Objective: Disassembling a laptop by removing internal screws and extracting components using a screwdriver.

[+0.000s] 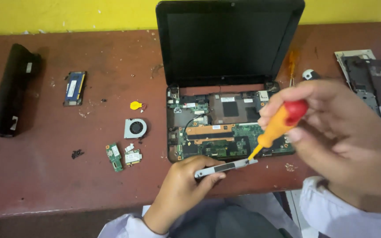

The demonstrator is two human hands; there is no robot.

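Surface: worn reddish-brown table (36, 176) pushed up against a yellow wall (67, 13), lots of crumbs and scuffs on it.

Main thing: small black laptop (230, 44) with the keyboard deck off, so the green motherboard (225, 141) and a copper heat strip are out in the open. Screen is up and dark.

Left hand: left hand (179, 189) sits at the front edge of the table, just below the laptop, thumb and fingers pinched around a thin silver metal bracket (225, 167). Bracket lies roughly flat, pointing right, just in front of the open base.

Right hand: right hand (345, 132) is curled tight around a screwdriver (278, 128) with an orange handle and red cap. Tip angles down-left and meets the right end of the bracket.

Left of the laptop: little square fan (135, 128), a yellow coin cell (136, 105) with a short lead, two small green circuit cards (124, 156) side by side.

Further left: memory stick (74, 88) on its own, and well apart from it a long black battery pack (9, 92) near the table's left end.

Right side: grey keyboard frame (371, 83) lying flat behind the right hand, partly hidden by it. Another orange-handled tool (292, 64) rests beside the screen.

Clothes: pale sleeves on both arms, dark trousers under the table edge.
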